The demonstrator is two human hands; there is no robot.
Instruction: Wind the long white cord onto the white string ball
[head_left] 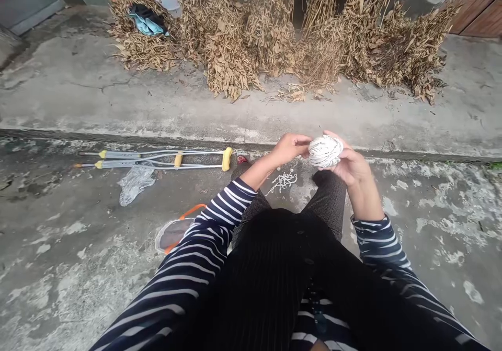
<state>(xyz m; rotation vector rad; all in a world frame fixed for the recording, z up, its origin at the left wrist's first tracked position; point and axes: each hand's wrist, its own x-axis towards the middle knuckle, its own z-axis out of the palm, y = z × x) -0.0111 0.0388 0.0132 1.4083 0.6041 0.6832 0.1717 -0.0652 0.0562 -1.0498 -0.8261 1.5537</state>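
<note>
A ball of white cord point(324, 151), with dark lines between its turns, is held up in front of me over my legs. My right hand point(352, 165) wraps round its right side, fingers behind and thumb in front. At the ball's left side, my left hand point(291, 149) has its fingers pinched together on the cord; the strand between the fingertips is too small to make out. Below, between my feet, a loose tangle of white cord point(284, 180) lies on the concrete ground.
A pair of crutches point(164, 158) lies at the left along a low concrete step point(188, 111). Near them are a clear plastic bag point(135, 183) and an orange-edged mesh item point(174, 233), partly behind my sleeve. Dried plant bundles point(270, 32) line the wall.
</note>
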